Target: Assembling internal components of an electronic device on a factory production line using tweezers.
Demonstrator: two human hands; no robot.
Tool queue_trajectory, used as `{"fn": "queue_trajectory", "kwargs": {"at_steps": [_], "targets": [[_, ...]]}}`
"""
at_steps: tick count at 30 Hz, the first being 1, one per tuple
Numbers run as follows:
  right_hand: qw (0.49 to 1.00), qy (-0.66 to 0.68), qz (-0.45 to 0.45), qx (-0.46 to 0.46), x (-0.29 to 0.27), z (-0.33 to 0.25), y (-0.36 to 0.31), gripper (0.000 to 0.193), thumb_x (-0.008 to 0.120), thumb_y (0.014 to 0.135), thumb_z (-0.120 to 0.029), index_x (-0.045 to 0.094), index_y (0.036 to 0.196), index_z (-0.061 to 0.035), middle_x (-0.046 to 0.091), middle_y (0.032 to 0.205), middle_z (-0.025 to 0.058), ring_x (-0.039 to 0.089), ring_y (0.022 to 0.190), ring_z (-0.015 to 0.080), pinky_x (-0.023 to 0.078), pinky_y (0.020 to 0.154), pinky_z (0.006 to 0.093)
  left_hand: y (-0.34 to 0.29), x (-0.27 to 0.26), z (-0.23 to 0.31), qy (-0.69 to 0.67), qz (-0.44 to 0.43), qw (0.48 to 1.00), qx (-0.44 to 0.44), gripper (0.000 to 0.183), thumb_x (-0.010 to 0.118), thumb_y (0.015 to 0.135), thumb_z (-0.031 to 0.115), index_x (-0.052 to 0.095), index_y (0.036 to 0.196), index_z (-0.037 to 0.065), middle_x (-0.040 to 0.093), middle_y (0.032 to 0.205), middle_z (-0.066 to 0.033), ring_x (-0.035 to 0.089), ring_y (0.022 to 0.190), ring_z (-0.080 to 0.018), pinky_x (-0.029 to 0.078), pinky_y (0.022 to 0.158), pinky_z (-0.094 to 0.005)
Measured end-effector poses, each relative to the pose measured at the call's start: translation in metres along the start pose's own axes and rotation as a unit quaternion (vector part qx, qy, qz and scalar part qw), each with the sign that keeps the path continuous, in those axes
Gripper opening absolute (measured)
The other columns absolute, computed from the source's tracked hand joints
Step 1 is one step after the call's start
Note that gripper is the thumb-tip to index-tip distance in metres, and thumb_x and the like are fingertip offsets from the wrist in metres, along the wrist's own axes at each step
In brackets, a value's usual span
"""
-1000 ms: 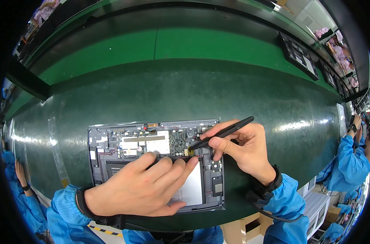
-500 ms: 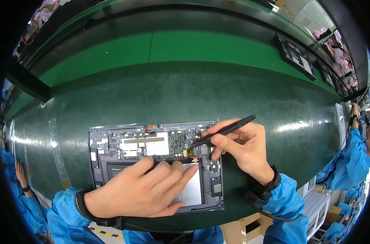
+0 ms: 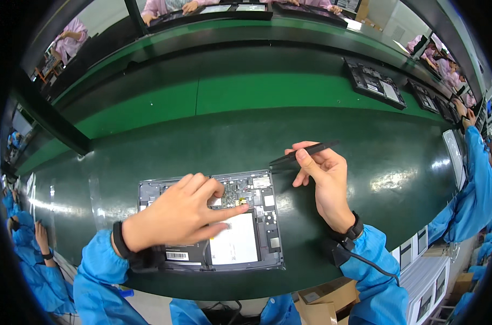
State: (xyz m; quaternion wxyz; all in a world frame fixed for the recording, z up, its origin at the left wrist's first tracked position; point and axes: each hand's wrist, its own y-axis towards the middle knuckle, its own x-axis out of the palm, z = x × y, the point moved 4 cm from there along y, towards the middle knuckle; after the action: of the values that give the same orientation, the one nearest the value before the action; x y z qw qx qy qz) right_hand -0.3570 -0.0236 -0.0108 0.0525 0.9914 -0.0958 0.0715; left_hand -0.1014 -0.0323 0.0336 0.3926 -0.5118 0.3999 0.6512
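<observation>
On the green bench lies an opened flat electronic device (image 3: 273,227), with a circuit board (image 3: 233,188) along its far side and a black-and-white battery pack (image 3: 240,244) on its near side. My left hand (image 3: 178,211) rests over its left and middle part, fingers apart, hiding much of the board. The index finger reaches to a small yellow-marked connector (image 3: 241,201) at the board's lower edge. Beyond the device's far right corner, my right hand (image 3: 327,181) is raised, gripping black tweezers (image 3: 305,153) between thumb and fingers. Their tip points left, apart from the device.
More opened devices (image 3: 373,81) lie on the strip at the far right. A dark post (image 3: 54,116) rises at the left. Co-workers in blue sleeves (image 3: 476,184) sit at both sides, others in pink across. A cardboard box (image 3: 324,306) stands below the bench edge.
My right hand has lifted the tweezers off the board, up and away from the device. The left index finger has moved up to the connector. The view has shifted, showing more of the far side.
</observation>
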Motion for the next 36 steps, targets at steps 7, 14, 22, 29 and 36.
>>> {"fn": "queue_trajectory", "kwargs": {"at_steps": [7, 14, 22, 29, 36], "targets": [[0.999, 0.042, 0.015, 0.001, -0.011, 0.003, 0.002, 0.025, 0.070, 0.098, -0.024, 0.071, 0.110, -0.0020, 0.076, 0.104, 0.0083, 0.059, 0.059, 0.0078, 0.041, 0.057, 0.0225, 0.008, 0.000, -0.007, 0.029, -0.029, 0.996, 0.073, 0.044, 0.067, 0.092, 0.027, 0.067, 0.136, 0.028, 0.052, 0.102, -0.0068, 0.046, 0.088, -0.0236, 0.042, 0.083, -0.0357], [0.999, 0.044, 0.005, 0.012, -0.006, 0.002, 0.005, 0.027, 0.071, 0.097, -0.026, 0.072, 0.109, -0.0022, 0.075, 0.103, 0.0073, 0.060, 0.062, 0.0081, 0.043, 0.060, 0.0230, -0.004, -0.009, 0.000, -0.084, -0.006, 0.996, -0.015, 0.042, 0.062, 0.094, 0.021, 0.067, 0.136, 0.020, 0.053, 0.110, -0.0089, 0.048, 0.096, -0.0257, 0.043, 0.091, -0.0353], [0.998, 0.009, 0.014, 0.056, -0.030, -0.008, 0.008, 0.031, 0.059, 0.102, -0.031, 0.066, 0.096, -0.0011, 0.074, 0.100, 0.0137, 0.071, 0.076, 0.0160, 0.050, 0.066, 0.0258, -0.160, -0.016, 0.011, -0.548, 0.270, 0.631, -0.478, 0.048, 0.049, 0.099, 0.027, 0.053, 0.139, 0.001, 0.059, 0.128, -0.0099, 0.057, 0.113, -0.0230, 0.047, 0.094, -0.0412], [0.907, -0.045, -0.332, 0.256, 0.006, 0.002, -0.033, 0.040, 0.048, 0.108, -0.032, 0.053, 0.116, 0.0070, 0.067, 0.113, 0.0266, 0.072, 0.096, 0.0326, 0.064, 0.073, 0.0412, -0.189, 0.008, 0.011, -0.630, 0.205, 0.512, -0.547, 0.045, 0.050, 0.092, 0.033, 0.063, 0.115, -0.003, 0.068, 0.111, -0.0144, 0.061, 0.095, -0.0232, 0.046, 0.082, -0.0345], [0.931, 0.124, -0.261, 0.225, -0.005, 0.005, -0.026, 0.033, 0.049, 0.108, -0.031, 0.055, 0.112, 0.0013, 0.069, 0.106, 0.0265, 0.073, 0.095, 0.0353, 0.062, 0.080, 0.0430, -0.159, 0.015, 0.030, -0.684, 0.368, 0.442, -0.449, 0.034, 0.053, 0.100, 0.034, 0.065, 0.114, 0.005, 0.070, 0.112, -0.0109, 0.068, 0.099, -0.0246, 0.053, 0.091, -0.0393]]}}
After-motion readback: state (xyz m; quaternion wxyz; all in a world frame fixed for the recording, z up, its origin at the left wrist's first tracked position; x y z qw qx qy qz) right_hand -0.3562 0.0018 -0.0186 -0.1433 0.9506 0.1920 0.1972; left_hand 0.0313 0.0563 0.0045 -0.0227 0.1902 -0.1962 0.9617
